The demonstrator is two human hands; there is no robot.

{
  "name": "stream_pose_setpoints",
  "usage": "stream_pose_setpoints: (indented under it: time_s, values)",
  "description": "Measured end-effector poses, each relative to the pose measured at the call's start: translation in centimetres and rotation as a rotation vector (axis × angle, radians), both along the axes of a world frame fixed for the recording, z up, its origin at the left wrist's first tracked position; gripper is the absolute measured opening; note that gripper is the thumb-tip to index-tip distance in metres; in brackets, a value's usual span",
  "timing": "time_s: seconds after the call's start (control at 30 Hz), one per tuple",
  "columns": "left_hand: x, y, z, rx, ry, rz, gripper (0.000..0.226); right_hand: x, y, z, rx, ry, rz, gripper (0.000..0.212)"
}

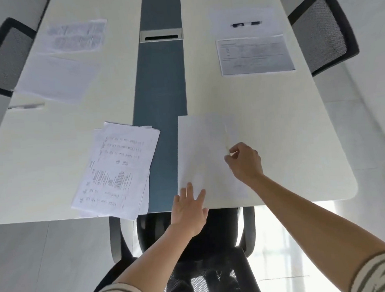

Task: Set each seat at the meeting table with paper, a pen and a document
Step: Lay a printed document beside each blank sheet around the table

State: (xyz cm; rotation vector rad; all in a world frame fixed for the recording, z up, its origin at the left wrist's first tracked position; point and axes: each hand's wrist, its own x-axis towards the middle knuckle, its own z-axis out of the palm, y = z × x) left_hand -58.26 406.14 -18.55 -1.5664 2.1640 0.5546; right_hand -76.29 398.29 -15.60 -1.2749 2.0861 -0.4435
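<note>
A blank white sheet point(200, 149) lies at the near end of the white meeting table point(275, 118). My left hand point(188, 210) rests with straight, spread fingers on the sheet's near edge. Over the sheet's right part, my right hand point(244, 161) pinches a thin pale pen point(227, 134), which is blurred and points away from me. A stack of printed documents point(114, 171) lies left of the sheet. The right seat has blank paper point(244, 14), a dark pen point(246, 24) and a document point(254, 55). The left seat has a document point(76, 36), blank paper point(56, 79) and a pen point(25, 106).
A blue strip point(161, 91) runs down the table's middle, with a cable port point(161, 35) in it. Black mesh chairs stand at the left point(3, 55), at the right point(324, 29) and right below me point(192, 236) at the table's end.
</note>
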Motion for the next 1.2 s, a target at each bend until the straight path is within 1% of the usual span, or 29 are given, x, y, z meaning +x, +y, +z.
stream_pose_setpoints:
  time_s: [0.17,0.27,0.33,0.43,0.5,0.57,0.7,0.77,0.8,0.83,0.87,0.9,0.93,0.97,1.0,1.07,1.13,1.17,1.2]
  values:
    - [0.8,0.3,0.0,0.019,0.061,-0.011,0.056,3.9,-1.2,-3.0,0.137,-0.014,0.024,0.018]
    - [2.4,0.5,-0.4,-0.003,0.107,0.009,0.056,4.4,-0.7,-4.4,0.161,-0.004,0.02,0.019]
    - [3.9,0.5,-0.8,-0.014,0.103,-0.001,0.056,4.2,-0.3,-4.3,0.146,0.032,0.049,0.031]
    - [5.3,0.5,-1.4,0.0,0.078,-0.048,0.058,3.5,1.3,-4.0,0.09,0.221,0.187,0.057]
    - [5.3,0.6,-1.5,0.001,0.067,-0.061,0.059,3.1,2.8,-4.4,0.09,0.329,0.321,0.07]
    - [5.0,0.9,-1.7,0.001,0.068,-0.064,0.06,2.8,3.7,-5.0,0.121,0.398,0.398,0.072]
    - [5.2,0.5,-1.1,0.013,0.092,-0.069,0.057,2.8,3.4,-4.8,0.157,0.402,0.394,0.074]
    - [6.4,-0.3,-0.3,-0.015,0.159,-0.011,0.055,3.6,3.3,-3.8,0.119,0.414,0.35,0.077]
    - [7.6,-0.8,0.1,-0.056,0.203,0.058,0.054,4.3,3.3,-3.1,0.058,0.414,0.326,0.075]
    - [9.3,-1.5,0.4,-0.119,0.232,0.141,0.053,5.4,3.1,-2.4,-0.018,0.389,0.307,0.07]
    - [11.4,-2.3,0.5,-0.198,0.237,0.229,0.051,6.7,2.9,-1.7,-0.076,0.32,0.288,0.064]
    - [13.8,-3.0,0.4,-0.273,0.213,0.309,0.05,8.4,2.6,-0.8,-0.102,0.203,0.257,0.059]
    - [16.4,-3.6,0.3,-0.325,0.174,0.38,0.05,10.3,2.2,-0.1,-0.089,0.042,0.205,0.055]
    - [19.1,-4.0,0.1,-0.335,0.131,0.443,0.05,12.3,1.7,0.6,-0.034,-0.131,0.139,0.053]
    - [21.5,-4.1,-0.3,-0.298,0.09,0.494,0.051,14.4,1.2,1.0,0.049,-0.316,0.064,0.055]
    - [25.0,-3.4,-1.1,-0.169,0.019,0.524,0.056,18.3,0.0,0.7,0.237,-0.572,-0.08,0.066]
    - [26.5,-2.1,-1.7,-0.098,-0.017,0.45,0.062,21.2,-1.3,-0.5,0.367,-0.753,-0.258,0.072]
    - [26.7,-1.5,-1.9,-0.089,-0.028,0.406,0.063,22.3,-2.0,-1.0,0.409,-0.815,-0.334,0.071]
    - [26.6,-1.0,-2.0,-0.092,-0.035,0.376,0.064,23.1,-2.6,-1.4,0.445,-0.838,-0.373,0.068]
